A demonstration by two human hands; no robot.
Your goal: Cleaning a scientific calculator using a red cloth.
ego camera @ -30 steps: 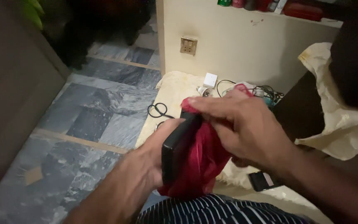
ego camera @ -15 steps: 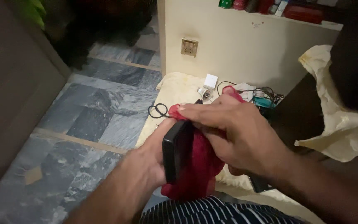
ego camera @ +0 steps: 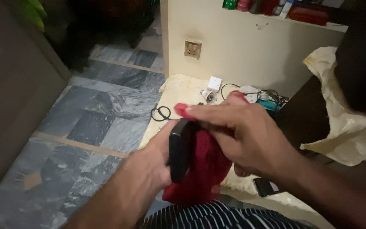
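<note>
My left hand [ego camera: 159, 154] grips a flat black device [ego camera: 178, 149], held upright by its edge at the centre of the view. My right hand [ego camera: 242, 133] presses a red cloth [ego camera: 204, 167] against the device's face, with fingers stretched over its top edge. The cloth hangs down below both hands, and its upper corner sticks out past my fingertips. Most of the device's face is hidden by the cloth and my right hand.
A cream mat [ego camera: 183, 91] on the blue tiled floor carries a black elastic ring [ego camera: 161, 113], a white plug adapter [ego camera: 214, 82], a bulb [ego camera: 208, 95] and tangled cables [ego camera: 263, 95]. A dark phone [ego camera: 267, 186] lies by my right forearm. A cream wall with a socket [ego camera: 192, 48] stands behind.
My right hand has slid the red cloth leftward and up across the black device. The left hand keeps the same grip on the device.
</note>
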